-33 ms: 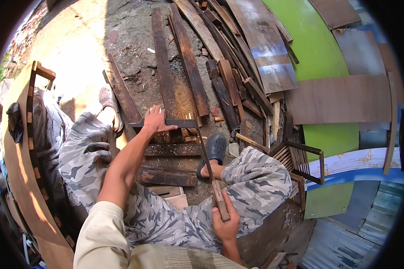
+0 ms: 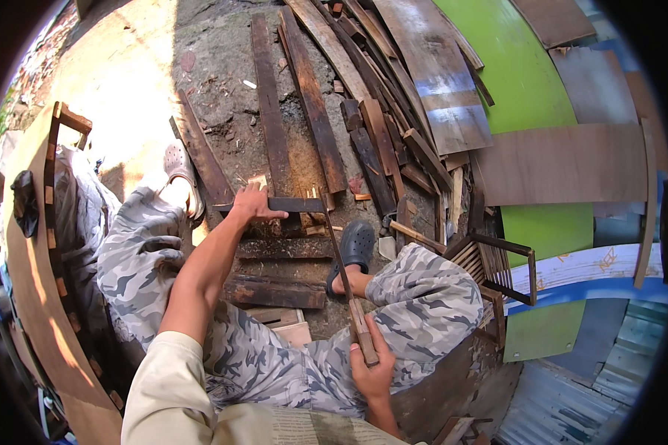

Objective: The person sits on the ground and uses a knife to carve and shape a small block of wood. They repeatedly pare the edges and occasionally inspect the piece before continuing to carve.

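My left hand (image 2: 252,202) is closed around a short dark wooden strip (image 2: 297,205) lying crosswise over the boards between my feet. Its fingertips are curled out of sight, and a small pale piece of wood (image 2: 258,180) shows just beyond them. In my right hand (image 2: 373,367), near my lap, is the wooden handle of a long-bladed tool (image 2: 364,337). Its narrow dark blade points away from me and reaches the strip's right end. The blade is seen almost edge-on, so I cannot tell whether it is a saw or a machete.
Dark planks (image 2: 269,96) lie on the rough ground ahead. At the right is a pile of wood offcuts (image 2: 393,148), with a green panel (image 2: 527,81) beyond it. A small slatted wooden frame (image 2: 531,274) stands beside my right knee. A long curved board (image 2: 33,274) is at my left.
My left hand has shifted slightly left along the strip and its fingers, spread before, have folded down. The pale piece beyond them has come into view. My right hand holds nearly still.
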Motion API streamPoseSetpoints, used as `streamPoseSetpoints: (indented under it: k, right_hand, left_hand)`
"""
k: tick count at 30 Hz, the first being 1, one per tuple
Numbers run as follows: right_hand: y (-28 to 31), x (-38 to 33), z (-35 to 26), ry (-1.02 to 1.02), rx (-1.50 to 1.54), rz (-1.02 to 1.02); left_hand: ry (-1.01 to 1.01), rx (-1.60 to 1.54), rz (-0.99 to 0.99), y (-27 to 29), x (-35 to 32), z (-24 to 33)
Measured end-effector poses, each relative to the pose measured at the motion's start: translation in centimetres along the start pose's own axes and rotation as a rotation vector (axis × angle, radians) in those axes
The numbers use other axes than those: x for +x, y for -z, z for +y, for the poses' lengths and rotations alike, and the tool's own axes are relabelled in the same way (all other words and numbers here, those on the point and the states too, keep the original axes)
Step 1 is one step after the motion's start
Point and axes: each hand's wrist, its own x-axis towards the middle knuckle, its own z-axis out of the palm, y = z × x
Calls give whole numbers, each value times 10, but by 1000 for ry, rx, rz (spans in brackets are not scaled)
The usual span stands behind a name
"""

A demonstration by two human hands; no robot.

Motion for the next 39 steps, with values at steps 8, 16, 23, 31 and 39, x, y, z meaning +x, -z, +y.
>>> streamPoseSetpoints:
  k: [8, 16, 23, 31, 39]
  right_hand:
    - [-13, 8, 4, -36, 4, -18]
    - [-20, 11, 5, -48, -4, -31]
    - [-22, 14, 12, -44, -28, -32]
    - [-37, 24, 20, 35, -56, -60]
    - [-43, 26, 19, 50, -79, -57]
  left_hand:
    - [4, 13, -225, -4, 5, -19]
    - [139, -171, 0, -39, -18, -1]
    - [-23, -35, 146, -31, -13, -23]
    - [-65, -19, 113, -32, 4, -29]
    - [-64, -63, 82, -29, 2, -22]
